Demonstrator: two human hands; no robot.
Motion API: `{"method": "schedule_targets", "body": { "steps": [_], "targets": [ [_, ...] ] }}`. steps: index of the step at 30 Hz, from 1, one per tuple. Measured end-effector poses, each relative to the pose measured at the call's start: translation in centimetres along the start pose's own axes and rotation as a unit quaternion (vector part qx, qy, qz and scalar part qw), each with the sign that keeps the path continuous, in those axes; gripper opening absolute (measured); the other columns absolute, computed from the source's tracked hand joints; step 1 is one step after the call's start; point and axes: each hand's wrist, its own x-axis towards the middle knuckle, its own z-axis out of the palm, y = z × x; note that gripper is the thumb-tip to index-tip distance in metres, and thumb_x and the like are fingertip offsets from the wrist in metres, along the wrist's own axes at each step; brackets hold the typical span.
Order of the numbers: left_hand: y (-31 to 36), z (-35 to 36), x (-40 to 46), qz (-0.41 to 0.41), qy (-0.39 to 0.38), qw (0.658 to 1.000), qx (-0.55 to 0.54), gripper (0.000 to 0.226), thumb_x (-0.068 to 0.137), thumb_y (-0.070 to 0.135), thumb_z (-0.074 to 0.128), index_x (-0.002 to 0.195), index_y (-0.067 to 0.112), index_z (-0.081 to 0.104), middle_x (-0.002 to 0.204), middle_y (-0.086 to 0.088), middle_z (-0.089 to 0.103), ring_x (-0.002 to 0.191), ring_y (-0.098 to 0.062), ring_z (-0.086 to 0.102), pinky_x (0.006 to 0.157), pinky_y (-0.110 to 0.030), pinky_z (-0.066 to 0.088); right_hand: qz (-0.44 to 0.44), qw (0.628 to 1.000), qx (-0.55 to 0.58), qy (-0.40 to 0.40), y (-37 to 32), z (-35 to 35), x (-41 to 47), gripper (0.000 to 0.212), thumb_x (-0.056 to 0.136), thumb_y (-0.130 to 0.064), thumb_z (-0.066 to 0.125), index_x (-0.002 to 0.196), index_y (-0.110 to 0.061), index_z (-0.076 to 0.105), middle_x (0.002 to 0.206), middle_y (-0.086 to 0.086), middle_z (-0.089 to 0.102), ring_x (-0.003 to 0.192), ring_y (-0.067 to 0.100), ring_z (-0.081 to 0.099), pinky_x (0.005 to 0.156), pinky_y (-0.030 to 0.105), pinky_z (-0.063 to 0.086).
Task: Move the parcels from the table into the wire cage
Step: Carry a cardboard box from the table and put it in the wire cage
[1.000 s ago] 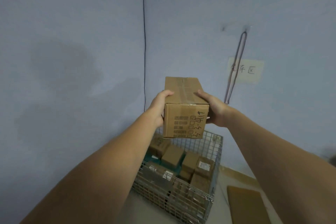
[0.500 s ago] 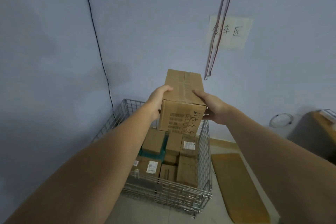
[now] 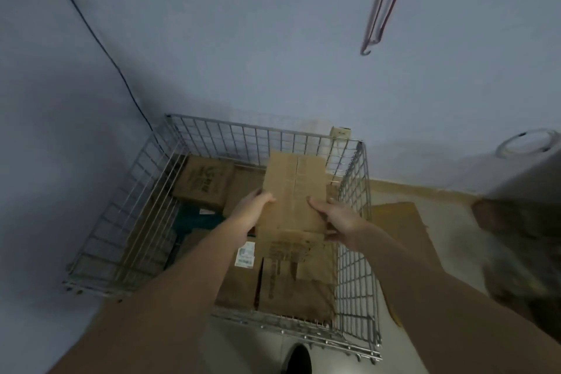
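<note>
Now, just over the wire cage (image 3: 352, 267), the left hand (image 3: 252, 212) and right hand (image 3: 337, 220) grip a long parcel (image 3: 293, 191) by its sides, above the stacked parcels (image 3: 291, 279) at the cage's right wall. Placement seems underway; next likely calls for lowering it flat, then letting go.

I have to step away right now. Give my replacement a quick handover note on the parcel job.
Left hand and right hand grip the sides of one cardboard box, held over the right part of the wire cage.
Done: several parcels already lie in the cage.
Left: lower this box in and let go. The table is out of view, so I cannot tell how many remain.
</note>
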Motion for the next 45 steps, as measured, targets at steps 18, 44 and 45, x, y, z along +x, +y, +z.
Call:
{"method": "schedule_targets", "body": {
  "steps": [18, 44, 45],
  "targets": [
    [-28.9, 4.3, 29.4, -0.123, 0.013, 0.984, 0.127, 0.046, 0.103, 0.022, 0.063, 0.146, 0.01, 0.053, 0.135, -0.003, 0.063, 0.115, -0.02, 0.063, 0.093, -0.028, 0.049, 0.114, 0.992, -0.04, -0.036, 25.6, 6.3, 27.9, 0.077, 0.095, -0.031, 0.076, 0.16, -0.028, 0.034, 0.14, -0.001, 0.058, 0.11, 0.015, 0.064, 0.082, 0.023, 0.059],
    [-11.5, -2.9, 23.4, 0.073, -0.058, 0.898, 0.431, 0.076, 0.099, 0.039, 0.06, 0.163, 0.018, 0.025, 0.165, -0.006, 0.031, 0.146, -0.028, 0.037, 0.117, -0.042, 0.036, 0.012, 0.919, -0.374, 0.125, 6.7, 4.9, 21.1, 0.077, 0.102, -0.059, 0.05, 0.166, -0.031, 0.018, 0.168, 0.008, 0.032, 0.138, 0.033, 0.052, 0.103, 0.047, 0.053],
    [-8.0, -4.3, 21.5, 0.106, -0.047, 0.877, 0.467, 0.071, 0.101, 0.035, 0.059, 0.162, 0.017, 0.027, 0.165, -0.007, 0.031, 0.147, -0.029, 0.036, 0.115, -0.042, 0.035, -0.009, 0.906, -0.405, 0.127, 3.0, 4.6, 19.3, 0.079, 0.101, -0.061, 0.051, 0.166, -0.03, 0.017, 0.17, 0.006, 0.028, 0.146, 0.033, 0.043, 0.111, 0.049, 0.047]
  ]
}}
